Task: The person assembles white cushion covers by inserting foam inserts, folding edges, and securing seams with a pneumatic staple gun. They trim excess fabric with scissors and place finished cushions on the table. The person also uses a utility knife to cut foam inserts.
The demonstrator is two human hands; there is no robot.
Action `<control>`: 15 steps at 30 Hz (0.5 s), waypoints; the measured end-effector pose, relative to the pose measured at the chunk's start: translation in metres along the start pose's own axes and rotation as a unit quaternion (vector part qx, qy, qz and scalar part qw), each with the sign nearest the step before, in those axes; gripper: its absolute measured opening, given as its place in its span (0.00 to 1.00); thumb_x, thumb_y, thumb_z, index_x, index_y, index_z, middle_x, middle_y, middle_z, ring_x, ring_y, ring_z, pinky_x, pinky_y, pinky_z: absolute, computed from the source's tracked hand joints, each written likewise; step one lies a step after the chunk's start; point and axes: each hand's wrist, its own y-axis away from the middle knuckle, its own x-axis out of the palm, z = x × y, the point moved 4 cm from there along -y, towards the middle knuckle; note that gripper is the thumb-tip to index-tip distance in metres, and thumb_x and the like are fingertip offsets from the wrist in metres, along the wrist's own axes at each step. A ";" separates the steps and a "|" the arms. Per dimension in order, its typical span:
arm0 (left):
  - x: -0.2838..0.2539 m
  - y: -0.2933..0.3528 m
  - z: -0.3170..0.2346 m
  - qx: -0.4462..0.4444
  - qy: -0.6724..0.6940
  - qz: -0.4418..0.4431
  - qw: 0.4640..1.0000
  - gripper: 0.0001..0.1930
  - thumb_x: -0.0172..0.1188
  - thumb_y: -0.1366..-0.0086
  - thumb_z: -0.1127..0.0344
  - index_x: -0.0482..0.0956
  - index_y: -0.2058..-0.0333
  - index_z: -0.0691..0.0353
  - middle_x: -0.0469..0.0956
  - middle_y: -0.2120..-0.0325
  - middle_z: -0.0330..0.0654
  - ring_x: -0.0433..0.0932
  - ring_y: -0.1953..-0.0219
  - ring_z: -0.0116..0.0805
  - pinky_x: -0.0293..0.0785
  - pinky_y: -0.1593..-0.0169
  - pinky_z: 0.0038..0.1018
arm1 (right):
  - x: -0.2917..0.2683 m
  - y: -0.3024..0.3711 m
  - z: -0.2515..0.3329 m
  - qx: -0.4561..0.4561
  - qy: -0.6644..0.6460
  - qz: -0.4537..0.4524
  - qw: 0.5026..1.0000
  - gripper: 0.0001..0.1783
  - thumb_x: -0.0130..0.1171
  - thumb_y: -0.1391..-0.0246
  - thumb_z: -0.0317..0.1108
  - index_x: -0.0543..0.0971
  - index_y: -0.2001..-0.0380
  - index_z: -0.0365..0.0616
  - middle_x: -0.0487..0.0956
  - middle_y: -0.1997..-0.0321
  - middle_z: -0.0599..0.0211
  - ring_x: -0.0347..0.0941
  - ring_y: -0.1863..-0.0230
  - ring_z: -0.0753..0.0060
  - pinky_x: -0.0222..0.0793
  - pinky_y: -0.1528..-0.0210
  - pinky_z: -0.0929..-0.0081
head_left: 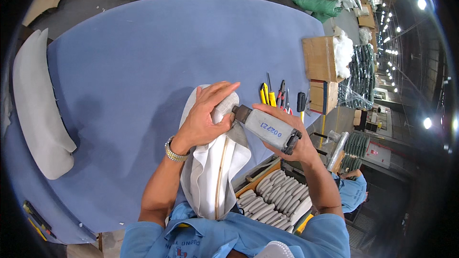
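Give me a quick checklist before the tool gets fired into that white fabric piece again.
1. Left hand pressing the white upholstered piece flat: ok.
2. Right hand gripping the grey pneumatic tool: ok.
3. Tool nose against the fabric edge: ok.
4. Left fingers away from the nose: not ok, thumb sits close beside it.
5. Piece supported on the blue table: ok.
6. Trigger finger position: cannot tell.

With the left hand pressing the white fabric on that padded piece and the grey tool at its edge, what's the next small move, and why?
Probably fire the grey air tool where its nose sits. The right hand holds the nose against the padded piece, and the left hand lies flat on the white fabric beside it, seemingly holding it down there.
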 end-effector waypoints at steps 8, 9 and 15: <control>-0.009 0.001 0.008 0.001 0.028 0.005 1.000 0.41 0.60 0.46 0.68 0.66 0.29 0.54 0.68 0.35 0.52 0.62 0.29 0.52 0.38 0.25 0.60 | -0.008 -0.035 0.022 0.056 0.045 0.093 0.993 0.43 0.71 0.57 0.36 0.73 0.34 0.45 0.80 0.40 0.53 0.78 0.41 0.50 0.72 0.38 0.61; -0.010 0.000 0.008 0.004 0.031 0.006 1.000 0.42 0.60 0.47 0.67 0.66 0.29 0.54 0.68 0.35 0.53 0.62 0.29 0.53 0.37 0.26 0.61 | -0.006 -0.038 0.025 0.079 0.064 0.109 0.989 0.43 0.72 0.57 0.36 0.73 0.34 0.45 0.80 0.41 0.53 0.78 0.41 0.50 0.72 0.38 0.61; -0.008 0.002 0.018 0.021 0.041 -0.003 0.999 0.46 0.60 0.52 0.65 0.64 0.28 0.55 0.65 0.34 0.55 0.60 0.28 0.55 0.31 0.27 0.66 | -0.006 -0.051 0.024 0.115 0.051 0.116 0.985 0.44 0.74 0.58 0.39 0.73 0.34 0.46 0.81 0.42 0.57 0.82 0.46 0.52 0.76 0.43 0.63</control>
